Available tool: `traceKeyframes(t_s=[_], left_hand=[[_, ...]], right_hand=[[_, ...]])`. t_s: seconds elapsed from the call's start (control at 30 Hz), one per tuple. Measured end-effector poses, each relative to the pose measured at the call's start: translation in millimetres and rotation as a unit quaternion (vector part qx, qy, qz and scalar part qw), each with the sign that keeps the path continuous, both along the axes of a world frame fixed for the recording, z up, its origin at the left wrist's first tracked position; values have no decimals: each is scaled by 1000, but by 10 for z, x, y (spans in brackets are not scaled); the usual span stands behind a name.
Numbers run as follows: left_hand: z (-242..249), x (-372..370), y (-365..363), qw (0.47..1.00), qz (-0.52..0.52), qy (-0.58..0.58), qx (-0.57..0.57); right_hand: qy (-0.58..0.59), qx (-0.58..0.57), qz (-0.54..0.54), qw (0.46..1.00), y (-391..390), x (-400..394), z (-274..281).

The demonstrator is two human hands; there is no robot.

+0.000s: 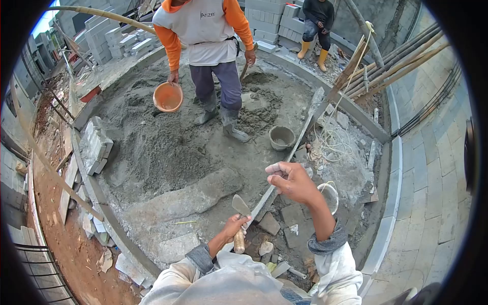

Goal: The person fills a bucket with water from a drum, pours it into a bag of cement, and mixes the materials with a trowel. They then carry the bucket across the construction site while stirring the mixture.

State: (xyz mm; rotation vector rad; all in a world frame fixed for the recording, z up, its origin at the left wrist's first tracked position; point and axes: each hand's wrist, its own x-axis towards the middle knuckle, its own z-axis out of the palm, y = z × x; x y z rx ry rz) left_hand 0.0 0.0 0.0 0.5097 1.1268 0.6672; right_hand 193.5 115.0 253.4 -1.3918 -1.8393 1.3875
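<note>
My left hand (233,226) is wrapped around the wooden handle of a trowel (240,205), its blade pointing up and away from me. Raised to the right is my right hand (292,181), with nothing in it; thumb and fingers are half bent and apart. Beneath that hand runs a long, narrow grey board (284,173). A grey bucket (282,138) stands beyond it, and a pale bucket (328,197) is partly hidden behind my right forearm. Grey mortar or sand (160,147) lies heaped ahead on the left.
A co-worker (203,35) in boots stands on the mortar, holding an orange bucket (168,97) and a wooden handle. Another person (317,28) sits by stacked blocks (262,23). Bamboo poles (396,61) lean at right, above tangled string (333,142). Rubble (269,222) lies near me.
</note>
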Motion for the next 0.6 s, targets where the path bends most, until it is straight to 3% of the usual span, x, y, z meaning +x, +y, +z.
traceKeyframes(t_s=[0.07, 0.27, 0.37, 0.47, 0.6], left_hand=[[52, -121, -51, 999, 1, 31, -30], [125, -129, -188, 998, -11, 12, -69], [-18, -157, -230, 996, -30, 0, -83], [-276, -129, -287, 995, -45, 11, -85], [-526, -82, -359, 994, -36, 8, -102]], right_hand=[[83, -61, -23, 994, 23, -289, -175], [143, -162, -128, 968, 263, -550, -699], [178, -234, -155, 943, 364, -616, -1134], [191, -233, -203, 932, 429, -710, -1670], [287, -328, -282, 855, 417, -786, -2255]])
